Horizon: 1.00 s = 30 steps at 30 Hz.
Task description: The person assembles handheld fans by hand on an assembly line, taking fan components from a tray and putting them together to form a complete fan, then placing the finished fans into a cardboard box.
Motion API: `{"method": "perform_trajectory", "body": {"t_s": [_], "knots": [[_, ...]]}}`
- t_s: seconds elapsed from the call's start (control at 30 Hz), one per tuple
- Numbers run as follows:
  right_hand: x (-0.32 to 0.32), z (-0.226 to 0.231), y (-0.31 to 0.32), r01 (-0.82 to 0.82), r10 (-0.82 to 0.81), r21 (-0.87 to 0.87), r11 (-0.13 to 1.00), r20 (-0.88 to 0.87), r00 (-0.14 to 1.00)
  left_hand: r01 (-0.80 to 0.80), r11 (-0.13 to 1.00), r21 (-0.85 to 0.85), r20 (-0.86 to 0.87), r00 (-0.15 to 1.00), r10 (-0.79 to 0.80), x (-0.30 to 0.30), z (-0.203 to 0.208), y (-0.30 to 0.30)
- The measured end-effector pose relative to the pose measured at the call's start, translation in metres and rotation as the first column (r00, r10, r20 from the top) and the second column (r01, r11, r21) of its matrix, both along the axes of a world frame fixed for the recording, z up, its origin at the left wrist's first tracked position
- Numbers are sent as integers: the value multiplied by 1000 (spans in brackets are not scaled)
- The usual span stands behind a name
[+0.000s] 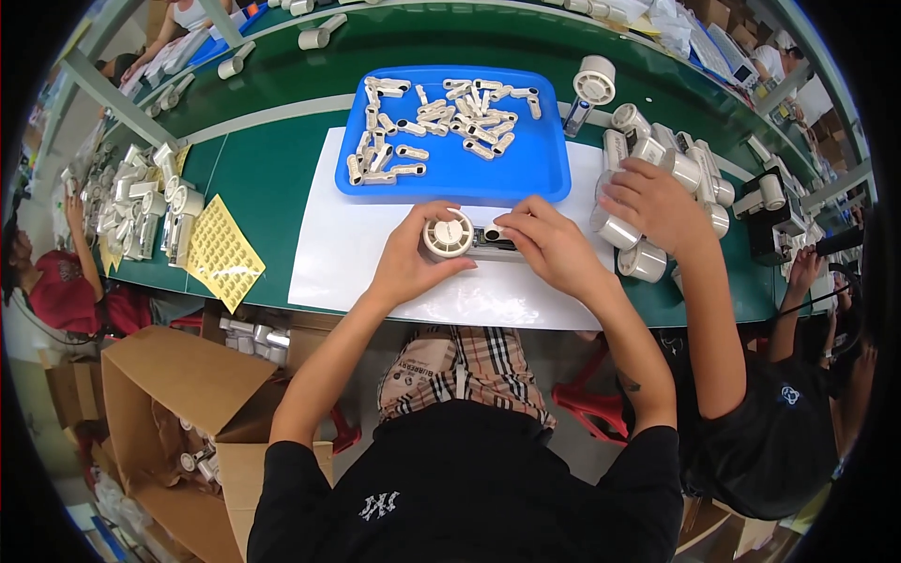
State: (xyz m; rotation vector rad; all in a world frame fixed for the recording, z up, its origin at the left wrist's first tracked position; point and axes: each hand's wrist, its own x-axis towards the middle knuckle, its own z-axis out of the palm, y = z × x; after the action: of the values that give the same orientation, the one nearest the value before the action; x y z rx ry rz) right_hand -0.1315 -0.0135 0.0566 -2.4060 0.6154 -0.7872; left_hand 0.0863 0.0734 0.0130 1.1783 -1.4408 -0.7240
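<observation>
A white handheld fan [449, 235] lies on the white sheet in front of me, its round vented head to the left. My left hand [405, 255] is closed around that head, thumb below and fingers above. The fan's handle [488, 246] points right and shows dark inner parts. Over it, my right hand [552, 248] pinches a small white cover piece [493, 232] with a dark oval. Part of the piece is hidden by my fingers. Just beyond my hands stands a blue tray [507, 186] with many similar white pieces.
White fan parts [127, 211] and a yellow sticker sheet [223, 251] lie at left. A co-worker's hand [657, 208] reaches over a pile of fans [644, 261] at right. One fan [594, 81] stands behind the tray. An open cardboard box [178, 375] sits at lower left.
</observation>
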Motion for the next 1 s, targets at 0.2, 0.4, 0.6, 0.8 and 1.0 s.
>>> {"method": "perform_trajectory", "body": {"t_s": [0.2, 0.4, 0.6, 0.8, 1.0], "knots": [[2, 1, 0, 45, -42, 29, 999, -84, 996, 15, 998, -55, 136, 991, -7, 3, -2, -3], [-3, 5, 3, 36, -29, 67, 997, -105, 994, 15, 999, -35, 97, 995, -12, 3, -4, -3], [-1, 6, 3, 70, -61, 69, 995, -129, 990, 4, 1000, -22, 96, 995, -2, 4, -7, -3], [0, 3, 2, 76, -67, 108, 991, -84, 994, 5, 1000, 6, 47, 999, -5, 4, -5, -4], [2, 1, 5, 49, -42, 74, 996, -87, 995, -40, 985, -165, 413, 905, 106, -2, 18, -7]]}}
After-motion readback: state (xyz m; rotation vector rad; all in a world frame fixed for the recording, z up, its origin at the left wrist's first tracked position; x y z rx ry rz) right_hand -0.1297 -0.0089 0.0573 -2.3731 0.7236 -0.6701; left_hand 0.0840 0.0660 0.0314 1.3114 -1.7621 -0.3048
